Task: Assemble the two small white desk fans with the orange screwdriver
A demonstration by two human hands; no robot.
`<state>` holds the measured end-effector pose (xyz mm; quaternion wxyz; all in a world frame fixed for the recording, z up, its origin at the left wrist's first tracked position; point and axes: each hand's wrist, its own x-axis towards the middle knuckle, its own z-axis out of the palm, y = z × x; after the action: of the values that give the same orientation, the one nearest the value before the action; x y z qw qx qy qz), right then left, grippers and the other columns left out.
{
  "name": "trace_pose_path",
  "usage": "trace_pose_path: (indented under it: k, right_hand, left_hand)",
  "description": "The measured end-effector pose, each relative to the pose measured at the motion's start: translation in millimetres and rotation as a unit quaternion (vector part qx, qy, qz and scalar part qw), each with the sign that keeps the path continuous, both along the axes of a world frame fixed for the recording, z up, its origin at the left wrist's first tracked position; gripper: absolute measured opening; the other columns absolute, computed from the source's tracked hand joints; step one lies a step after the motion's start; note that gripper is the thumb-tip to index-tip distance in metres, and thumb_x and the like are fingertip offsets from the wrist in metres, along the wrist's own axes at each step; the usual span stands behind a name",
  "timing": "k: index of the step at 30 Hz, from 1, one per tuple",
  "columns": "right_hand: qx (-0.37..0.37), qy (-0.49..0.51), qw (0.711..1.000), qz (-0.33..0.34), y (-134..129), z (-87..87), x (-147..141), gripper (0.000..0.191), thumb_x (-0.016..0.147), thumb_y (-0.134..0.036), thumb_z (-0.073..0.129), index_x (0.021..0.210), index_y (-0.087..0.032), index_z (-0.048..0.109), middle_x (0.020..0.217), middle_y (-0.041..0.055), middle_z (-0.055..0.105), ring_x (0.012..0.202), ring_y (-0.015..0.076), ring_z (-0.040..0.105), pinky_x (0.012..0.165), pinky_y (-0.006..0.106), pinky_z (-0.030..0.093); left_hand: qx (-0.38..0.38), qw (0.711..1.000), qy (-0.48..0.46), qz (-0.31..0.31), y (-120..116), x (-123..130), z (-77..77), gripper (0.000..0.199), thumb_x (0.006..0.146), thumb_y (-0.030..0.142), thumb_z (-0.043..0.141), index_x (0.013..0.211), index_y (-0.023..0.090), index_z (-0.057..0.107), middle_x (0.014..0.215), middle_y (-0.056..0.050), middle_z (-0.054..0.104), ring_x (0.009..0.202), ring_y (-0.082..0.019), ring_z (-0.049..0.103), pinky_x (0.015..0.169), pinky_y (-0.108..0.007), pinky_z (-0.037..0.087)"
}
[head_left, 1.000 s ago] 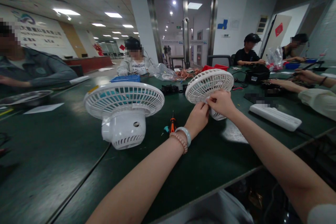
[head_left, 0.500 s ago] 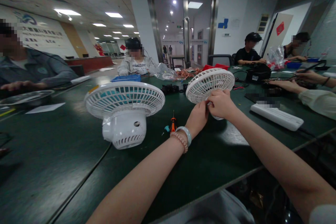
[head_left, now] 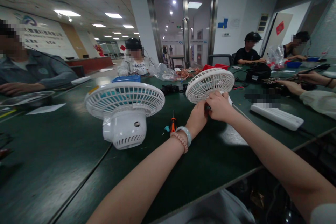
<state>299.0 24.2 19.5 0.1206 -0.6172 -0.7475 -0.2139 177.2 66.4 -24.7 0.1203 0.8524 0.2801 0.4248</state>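
A white fan head (head_left: 210, 82) rests on the green table with its grille upward, just beyond my hands. My left hand (head_left: 198, 117), with a bangle and a bead bracelet at the wrist, is closed beside the fan's lower housing. Pressed close to it, my right hand (head_left: 220, 106) is closed too, its fingers bent under the grille. A small dark piece (head_left: 208, 107) shows between the fingers; its kind is hidden. Left of my hands stands a second white fan head (head_left: 124, 112) with blue blades behind its grille. An orange-and-black screwdriver (head_left: 173, 124) lies between the two fans.
A black cable (head_left: 86, 175) runs from the left fan toward the near edge. At right lies a white power strip (head_left: 277, 116). A blue tray (head_left: 127, 78), a clear plastic bag (head_left: 164, 72) and red trays (head_left: 215, 67) sit farther back. Several co-workers sit around the table.
My right hand has shifted slightly down and turned, so the dark piece now shows between my fingers. My left hand and both fans have hardly moved.
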Motion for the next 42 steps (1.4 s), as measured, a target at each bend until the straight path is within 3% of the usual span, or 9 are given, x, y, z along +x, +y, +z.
trace_pose_path:
  k: [7, 11, 16, 20, 24, 27, 32, 42]
  right_hand:
    - [0.015, 0.011, 1.000, -0.002, 5, -4.3, 0, 0.022, 0.068, -0.019, 0.051, 0.087, -0.014, 0.060, 0.100, 0.0143, 0.056, 0.100, 0.0294, 0.038, 0.073, 0.040, 0.022]
    - [0.009, 0.003, 1.000, 0.008, 6, -4.3, 1, 0.020, 0.070, -0.020, 0.050, 0.087, -0.015, 0.061, 0.096, 0.0125, 0.059, 0.099, 0.0287, 0.038, 0.073, 0.039, 0.021]
    - [0.013, 0.001, 1.000, 0.011, 6, -4.2, 0, 0.016, 0.072, -0.021, 0.049, 0.080, -0.016, 0.062, 0.092, 0.0104, 0.061, 0.096, 0.0272, 0.039, 0.073, 0.039, 0.020]
    - [0.018, 0.002, 1.000, 0.016, 6, -4.8, 1, 0.016, 0.070, -0.021, 0.050, 0.079, -0.016, 0.062, 0.092, 0.0099, 0.061, 0.095, 0.0267, 0.039, 0.072, 0.038, 0.020]
    - [0.013, 0.007, 1.000, 0.017, 5, -4.9, 1, 0.017, 0.073, -0.022, 0.048, 0.078, -0.017, 0.064, 0.091, 0.0097, 0.061, 0.095, 0.0265, 0.039, 0.072, 0.038, 0.020]
    - [0.014, 0.010, 1.000, 0.018, 5, -4.9, 2, 0.017, 0.073, -0.023, 0.048, 0.078, -0.017, 0.064, 0.090, 0.0098, 0.061, 0.095, 0.0266, 0.039, 0.072, 0.039, 0.020]
    - [0.015, 0.010, 1.000, 0.019, 6, -5.2, 3, 0.017, 0.073, -0.024, 0.049, 0.077, -0.018, 0.064, 0.090, 0.0097, 0.061, 0.095, 0.0269, 0.039, 0.072, 0.039, 0.020]
    - [0.024, 0.007, 0.999, 0.020, 7, -4.5, 3, 0.018, 0.074, -0.025, 0.047, 0.075, -0.017, 0.064, 0.090, 0.0096, 0.062, 0.094, 0.0259, 0.040, 0.072, 0.039, 0.020]
  left_hand:
    - [0.021, 0.999, 0.013, 0.022, -3, -1, 0.5, 0.032, 0.072, 0.002, 0.042, 0.100, 0.015, 0.045, 0.096, -0.008, 0.055, 0.092, -0.019, 0.053, 0.085, -0.036, 0.045]
    - [0.051, 0.994, 0.021, 0.095, -3, -10, 3.5, 0.041, 0.066, -0.001, 0.043, 0.104, 0.015, 0.044, 0.103, -0.010, 0.052, 0.101, -0.021, 0.048, 0.090, -0.038, 0.042]
    - [0.055, 0.982, 0.093, 0.156, -13, -28, 5.5, 0.039, 0.067, 0.000, 0.040, 0.103, 0.013, 0.046, 0.102, -0.010, 0.051, 0.097, -0.021, 0.047, 0.088, -0.039, 0.041]
    - [0.055, 0.973, 0.163, 0.155, -25, -34, 0.7, 0.041, 0.068, 0.006, 0.045, 0.109, 0.011, 0.045, 0.106, -0.012, 0.050, 0.100, -0.023, 0.046, 0.089, -0.039, 0.040]
    - [0.009, 0.964, 0.215, 0.159, -25, -35, -4.0, 0.041, 0.070, 0.010, 0.047, 0.111, 0.009, 0.046, 0.108, -0.015, 0.051, 0.103, -0.024, 0.048, 0.086, -0.036, 0.041]
    - [-0.013, 0.954, 0.255, 0.155, -22, -37, -3.4, 0.031, 0.073, 0.012, 0.044, 0.103, 0.008, 0.052, 0.100, -0.015, 0.056, 0.096, -0.024, 0.051, 0.082, -0.036, 0.043]
    - [0.023, 0.941, 0.290, 0.171, -23, -38, -0.5, 0.019, 0.075, 0.016, 0.043, 0.084, 0.009, 0.059, 0.089, -0.016, 0.057, 0.086, -0.026, 0.051, 0.075, -0.040, 0.043]
    - [0.027, 0.923, 0.358, 0.141, -33, -35, 14.4, 0.028, 0.073, -0.002, 0.034, 0.078, 0.009, 0.060, 0.084, -0.014, 0.056, 0.080, -0.020, 0.052, 0.077, -0.035, 0.042]
